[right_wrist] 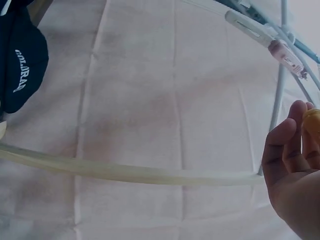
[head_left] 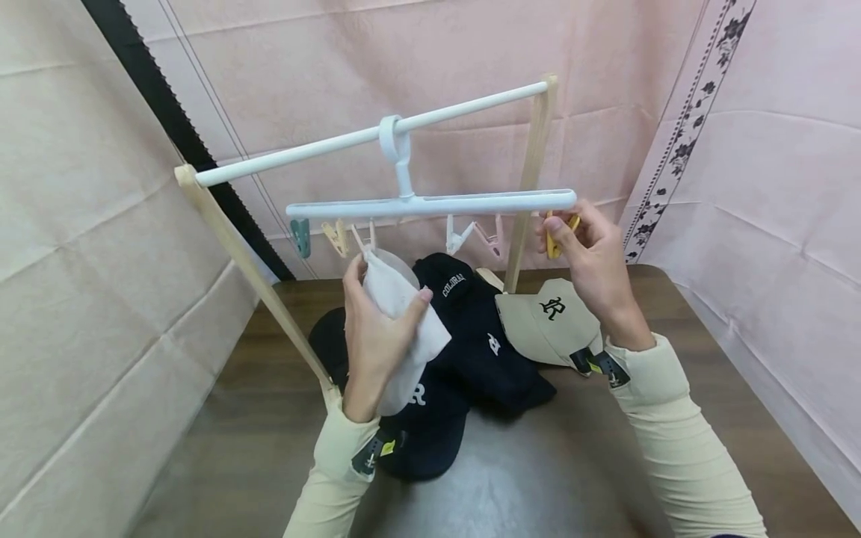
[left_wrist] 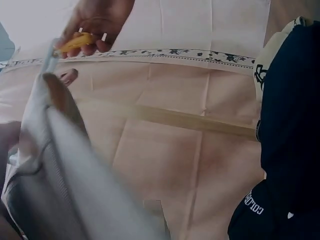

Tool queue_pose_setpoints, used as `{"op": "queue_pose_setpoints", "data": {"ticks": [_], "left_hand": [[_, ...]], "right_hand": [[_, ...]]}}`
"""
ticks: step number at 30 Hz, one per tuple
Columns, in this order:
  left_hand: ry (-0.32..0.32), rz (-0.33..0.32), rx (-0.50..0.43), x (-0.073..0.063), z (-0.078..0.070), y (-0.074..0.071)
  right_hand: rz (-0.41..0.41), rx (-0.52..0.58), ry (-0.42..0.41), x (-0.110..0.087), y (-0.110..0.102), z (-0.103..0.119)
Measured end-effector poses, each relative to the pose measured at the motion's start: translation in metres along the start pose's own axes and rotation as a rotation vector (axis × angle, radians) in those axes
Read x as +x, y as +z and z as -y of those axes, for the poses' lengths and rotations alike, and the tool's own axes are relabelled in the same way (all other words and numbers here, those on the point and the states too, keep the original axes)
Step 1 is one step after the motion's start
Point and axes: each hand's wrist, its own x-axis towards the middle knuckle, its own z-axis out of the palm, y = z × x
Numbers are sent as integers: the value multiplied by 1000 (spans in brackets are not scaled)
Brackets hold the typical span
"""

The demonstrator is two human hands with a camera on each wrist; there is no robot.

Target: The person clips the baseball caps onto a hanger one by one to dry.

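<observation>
In the head view my left hand (head_left: 378, 336) grips a white cap (head_left: 397, 288) below the left half of a light blue hanger (head_left: 471, 202). The cap's top edge meets a pale clothespin (head_left: 365, 237) on the hanger. Stitched seams of the cap (left_wrist: 65, 165) fill the lower left of the left wrist view. At the hanger's right end, my right hand (head_left: 595, 258) pinches a yellow clothespin (head_left: 553, 240) between thumb and fingers. In the right wrist view that clothespin (right_wrist: 312, 122) is partly cut off at the right edge.
The hanger hooks over a white rod (head_left: 303, 152) on wooden posts (head_left: 258, 276). Green (head_left: 300, 237), yellowish (head_left: 335, 237), light blue (head_left: 458, 235) and pink (head_left: 494, 237) clothespins hang along it. Several dark caps (head_left: 484, 351) and a beige cap (head_left: 548, 325) lie on the wooden table (head_left: 235, 448).
</observation>
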Motion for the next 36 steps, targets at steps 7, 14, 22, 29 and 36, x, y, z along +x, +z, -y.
{"op": "queue_pose_setpoints", "data": {"ticks": [7, 14, 22, 29, 36], "left_hand": [[11, -25, 61, 7, 7, 3], [103, -26, 38, 18, 22, 7], [224, -8, 18, 31, 40, 6], [243, 46, -61, 44, 51, 3], [220, 102, -19, 45, 58, 10]], "right_hand": [[13, 52, 1, -14, 5, 10], [0, 47, -1, -25, 11, 17], [-19, -5, 5, -34, 16, 26], [-18, 3, -21, -36, 18, 30], [-16, -7, -11, -44, 24, 33]]}}
